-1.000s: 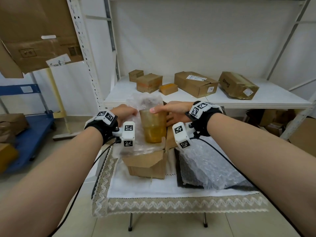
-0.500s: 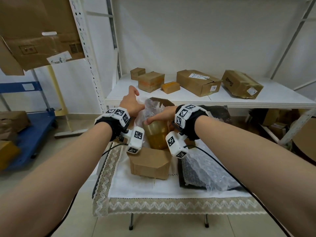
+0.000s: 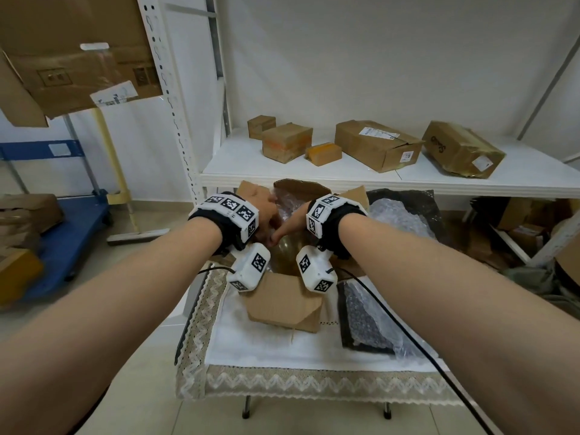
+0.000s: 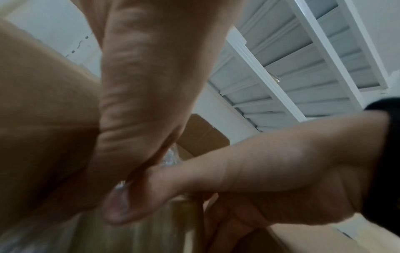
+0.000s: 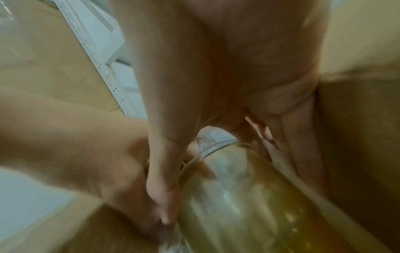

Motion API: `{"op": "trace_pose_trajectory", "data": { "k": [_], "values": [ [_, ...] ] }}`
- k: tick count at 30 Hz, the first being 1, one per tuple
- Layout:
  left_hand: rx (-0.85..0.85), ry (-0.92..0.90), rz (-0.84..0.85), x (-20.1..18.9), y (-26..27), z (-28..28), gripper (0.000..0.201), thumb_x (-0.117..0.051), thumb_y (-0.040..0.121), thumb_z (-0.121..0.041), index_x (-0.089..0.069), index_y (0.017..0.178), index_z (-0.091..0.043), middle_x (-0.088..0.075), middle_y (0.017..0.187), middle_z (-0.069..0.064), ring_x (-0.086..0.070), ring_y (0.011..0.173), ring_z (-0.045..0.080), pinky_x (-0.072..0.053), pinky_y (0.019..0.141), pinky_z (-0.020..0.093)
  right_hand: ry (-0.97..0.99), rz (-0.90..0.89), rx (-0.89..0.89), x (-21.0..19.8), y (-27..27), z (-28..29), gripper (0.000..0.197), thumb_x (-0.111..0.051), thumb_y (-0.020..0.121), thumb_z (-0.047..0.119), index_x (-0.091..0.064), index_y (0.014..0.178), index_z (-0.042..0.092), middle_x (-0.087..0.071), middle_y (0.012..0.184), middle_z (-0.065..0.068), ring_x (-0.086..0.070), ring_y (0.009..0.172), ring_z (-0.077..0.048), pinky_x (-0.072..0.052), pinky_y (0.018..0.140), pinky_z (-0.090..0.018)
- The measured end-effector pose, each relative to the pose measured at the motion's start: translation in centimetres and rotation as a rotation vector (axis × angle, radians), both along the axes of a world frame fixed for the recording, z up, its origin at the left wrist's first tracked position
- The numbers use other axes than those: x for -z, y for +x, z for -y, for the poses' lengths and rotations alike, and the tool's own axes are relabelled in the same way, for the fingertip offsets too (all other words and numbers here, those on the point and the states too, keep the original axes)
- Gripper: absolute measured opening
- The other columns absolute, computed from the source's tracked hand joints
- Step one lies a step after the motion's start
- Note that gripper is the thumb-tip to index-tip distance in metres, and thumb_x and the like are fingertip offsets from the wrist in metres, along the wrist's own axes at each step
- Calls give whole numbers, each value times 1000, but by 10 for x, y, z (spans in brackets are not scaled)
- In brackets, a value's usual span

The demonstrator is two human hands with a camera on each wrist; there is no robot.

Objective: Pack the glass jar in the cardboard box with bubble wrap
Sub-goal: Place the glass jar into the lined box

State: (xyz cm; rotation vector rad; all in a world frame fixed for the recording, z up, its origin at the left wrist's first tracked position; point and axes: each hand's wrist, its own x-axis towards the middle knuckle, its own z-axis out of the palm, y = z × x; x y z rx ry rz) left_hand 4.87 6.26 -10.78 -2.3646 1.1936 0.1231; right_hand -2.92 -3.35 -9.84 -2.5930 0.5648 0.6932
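An amber glass jar (image 3: 287, 246) stands down inside the open cardboard box (image 3: 282, 306) on the small table. My right hand (image 3: 292, 222) grips the jar (image 5: 238, 188) at its rim, thumb on the near side and fingers on the far side. My left hand (image 3: 266, 215) is pressed against the right thumb (image 4: 173, 179), its fingers curled down beside the jar on the bubble wrap (image 4: 121, 186). More bubble wrap (image 3: 285, 205) lines the box behind the jar. Both wrist views are blurred, and the jar's lower part is hidden.
Loose bubble wrap (image 3: 398, 218) lies on a dark mat (image 3: 361, 346) right of the box. The table wears a white lace-edged cloth (image 3: 282, 350). A white shelf (image 3: 238, 164) behind holds several cardboard boxes. A blue cart (image 3: 72, 221) stands at the left.
The jar has gone down into the box with my right hand on it. My left hand came down from the far flap to the wrap beside the jar.
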Motion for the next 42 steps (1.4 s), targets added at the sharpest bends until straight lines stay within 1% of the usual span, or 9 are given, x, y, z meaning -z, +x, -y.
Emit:
{"op": "trace_pose_trajectory", "data": {
  "k": [5,11,15,19,25,32,34,38,42],
  "values": [
    [-32,89,-59,6,5,3,64,-71,80,-36,-47,137,-51,-4,164,4,-5,148,36,-15,118,55,8,-85,-32,6,10,6,97,-79,48,71,-62,118,6,-67,114,-13,-63,108,-30,-49,101,-41],
    [-18,76,-118,10,10,5,75,-68,84,-19,-35,147,-43,-15,163,2,3,151,27,-5,121,51,-104,-69,-131,3,11,17,69,-74,61,72,-59,90,11,-67,100,-5,-64,99,-24,-54,90,-36],
    [-24,-30,-184,4,12,3,82,-77,77,-22,-36,146,-41,-25,159,2,-22,145,29,-31,115,47,-128,-41,-172,-13,8,23,62,-75,51,77,-62,78,23,-68,83,0,-65,85,-19,-48,65,-27],
    [-47,-221,-429,-14,14,-4,82,-75,74,1,-42,144,-27,-44,146,2,-44,130,24,-40,103,37,-199,44,-159,-32,5,30,60,-70,63,75,-57,75,18,-57,79,0,-57,77,-17,-47,74,-28],
    [-38,-471,-492,-22,24,-13,71,-60,77,13,-49,140,-19,-55,133,5,-51,122,24,-47,102,42,60,36,-51,-36,7,28,103,-76,41,67,-58,123,8,-69,115,-17,-68,104,-30,-52,99,-46],
    [-54,-599,-484,-16,32,-19,53,-51,88,7,-51,135,-15,-57,135,6,-52,126,23,-43,107,41,60,107,-70,-31,12,14,44,-70,79,51,-66,92,9,-71,94,-10,-72,91,-26,-58,86,-35],
    [-55,-577,-462,-14,31,-20,54,-50,88,5,-50,137,-18,-55,138,6,-51,126,23,-42,108,42,29,133,-70,-27,14,11,41,-71,77,51,-63,84,12,-70,86,-6,-71,80,-23,-58,75,-31],
    [-40,-561,-436,-11,29,-21,60,-46,85,8,-49,139,-20,-55,137,3,-49,127,21,-43,107,39,-5,146,-50,-9,23,9,68,-74,57,63,-65,99,12,-70,107,-13,-70,93,-32,-56,90,-46],
    [-31,-541,-460,-12,26,-20,66,-47,81,10,-47,140,-20,-55,136,3,-49,127,20,-42,107,38,-45,57,-69,4,21,8,45,-81,68,47,-64,89,10,-71,103,-14,-69,91,-29,-57,89,-43]
  ]
}}
